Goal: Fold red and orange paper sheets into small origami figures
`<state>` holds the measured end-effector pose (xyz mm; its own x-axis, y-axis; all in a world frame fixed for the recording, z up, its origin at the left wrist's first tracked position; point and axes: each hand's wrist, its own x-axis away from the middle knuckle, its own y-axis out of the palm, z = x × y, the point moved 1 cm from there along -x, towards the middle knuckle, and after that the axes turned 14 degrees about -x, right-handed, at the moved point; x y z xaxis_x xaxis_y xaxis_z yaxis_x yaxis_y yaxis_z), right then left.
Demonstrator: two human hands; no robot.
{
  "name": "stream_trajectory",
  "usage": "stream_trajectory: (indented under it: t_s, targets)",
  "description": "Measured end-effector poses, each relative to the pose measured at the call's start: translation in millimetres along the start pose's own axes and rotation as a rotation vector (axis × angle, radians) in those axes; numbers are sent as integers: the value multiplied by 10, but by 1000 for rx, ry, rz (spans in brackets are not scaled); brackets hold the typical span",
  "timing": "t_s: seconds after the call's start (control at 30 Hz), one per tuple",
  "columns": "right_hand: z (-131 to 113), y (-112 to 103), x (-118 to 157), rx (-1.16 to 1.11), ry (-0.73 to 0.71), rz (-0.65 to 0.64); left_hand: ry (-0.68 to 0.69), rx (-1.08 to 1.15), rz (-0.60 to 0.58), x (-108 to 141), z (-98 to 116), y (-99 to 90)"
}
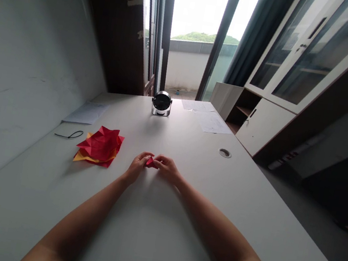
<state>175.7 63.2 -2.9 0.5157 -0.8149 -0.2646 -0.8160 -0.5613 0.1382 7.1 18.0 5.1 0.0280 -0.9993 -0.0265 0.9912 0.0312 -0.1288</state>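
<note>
Between my two hands is a small piece of folded red paper [150,162], just above the white table. My left hand [136,165] pinches its left side, and my right hand [167,167] pinches its right side. The fingers partly cover the paper, so its full folded shape is hidden. To the left of my hands lies a loose pile of creased red paper [100,144] with a yellow-orange sheet [82,156] showing at its edge.
A round silver and black device on a stand [161,103] is at the table's far side. A black cable loop [69,134] and white papers [86,112] lie at the left. More sheets [213,123] and a cable hole [225,153] are at the right, near cabinets [267,119].
</note>
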Motion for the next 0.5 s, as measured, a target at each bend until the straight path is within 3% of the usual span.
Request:
stream_trajectory:
  t_s: [0.2,0.5]
  targets:
    - [33,-46,-31,160,-175,102,15,-8,-55,31,45,26]
    - [89,-37,-15,223,-140,244,83,-23,-12,24,-68,73]
